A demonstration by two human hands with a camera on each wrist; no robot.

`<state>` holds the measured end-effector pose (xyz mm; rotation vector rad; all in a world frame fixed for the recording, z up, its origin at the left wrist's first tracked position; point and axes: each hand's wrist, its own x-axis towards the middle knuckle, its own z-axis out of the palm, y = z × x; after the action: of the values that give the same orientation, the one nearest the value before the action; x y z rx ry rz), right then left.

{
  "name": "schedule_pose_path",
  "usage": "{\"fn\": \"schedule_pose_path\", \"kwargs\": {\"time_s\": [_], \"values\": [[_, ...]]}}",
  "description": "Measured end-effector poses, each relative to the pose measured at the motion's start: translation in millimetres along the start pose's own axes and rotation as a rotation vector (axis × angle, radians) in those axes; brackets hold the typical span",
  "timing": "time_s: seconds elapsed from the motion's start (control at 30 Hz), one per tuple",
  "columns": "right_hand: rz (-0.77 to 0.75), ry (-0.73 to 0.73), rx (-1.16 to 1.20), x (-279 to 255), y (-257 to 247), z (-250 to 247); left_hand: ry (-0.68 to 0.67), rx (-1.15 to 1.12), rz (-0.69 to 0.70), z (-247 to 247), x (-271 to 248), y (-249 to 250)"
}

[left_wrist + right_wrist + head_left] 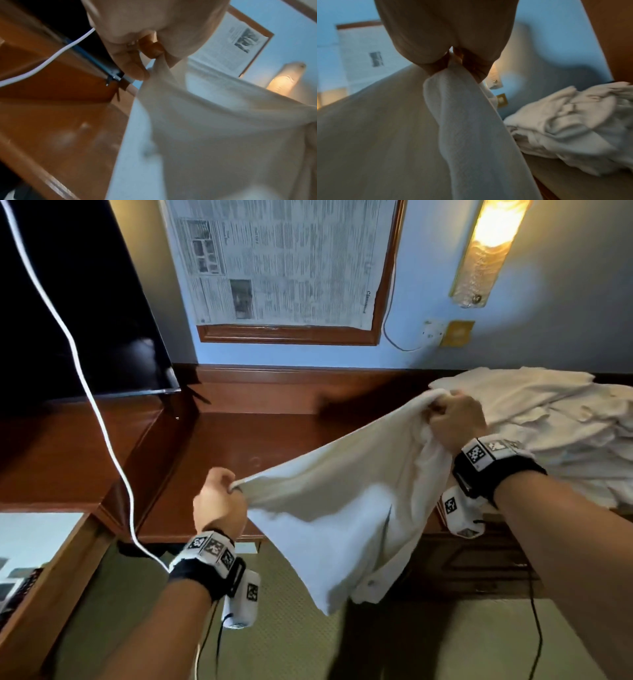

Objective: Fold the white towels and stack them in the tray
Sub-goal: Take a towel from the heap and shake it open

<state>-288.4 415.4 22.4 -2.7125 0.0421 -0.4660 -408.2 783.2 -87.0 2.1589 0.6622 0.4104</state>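
Note:
A white towel (335, 491) hangs stretched in the air between both hands, above the front edge of the wooden desk (239, 440). My left hand (219, 498) pinches its near left corner; in the left wrist view the left hand (150, 59) has that corner (159, 65) nipped between thumb and fingers. My right hand (452, 419) grips the far right corner, higher and further back. The right wrist view shows the right hand (457, 65) bunching the towel (462, 108) there. A heap of unfolded white towels (565, 433) lies on the desk at right. No tray is in view.
A dark television (78, 320) stands at the left on the desk, with a white cable (92, 392) dangling in front. A framed newspaper (281, 261) and a lit wall lamp (489, 244) are on the blue wall. Green carpet (291, 645) lies below.

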Motion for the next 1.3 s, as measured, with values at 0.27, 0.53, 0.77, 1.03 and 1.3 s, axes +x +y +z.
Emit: {"fn": "schedule_pose_path", "kwargs": {"time_s": [0.27,0.53,0.77,1.03,1.3], "values": [[0.186,-0.071,-0.062,-14,36,22,-0.396,0.411,0.738,-5,1,-24],[0.211,-0.154,-0.019,-28,58,47,-0.421,0.547,0.469,-19,2,-24],[0.126,-0.113,0.109,-56,74,65,-0.047,0.079,0.097,-5,32,-28],[0.637,-0.059,0.053,-134,141,84,-0.023,0.157,-0.243,-25,52,-88],[0.925,0.330,0.506,-121,129,104,0.274,-0.110,-0.382,-30,50,-88]]}}
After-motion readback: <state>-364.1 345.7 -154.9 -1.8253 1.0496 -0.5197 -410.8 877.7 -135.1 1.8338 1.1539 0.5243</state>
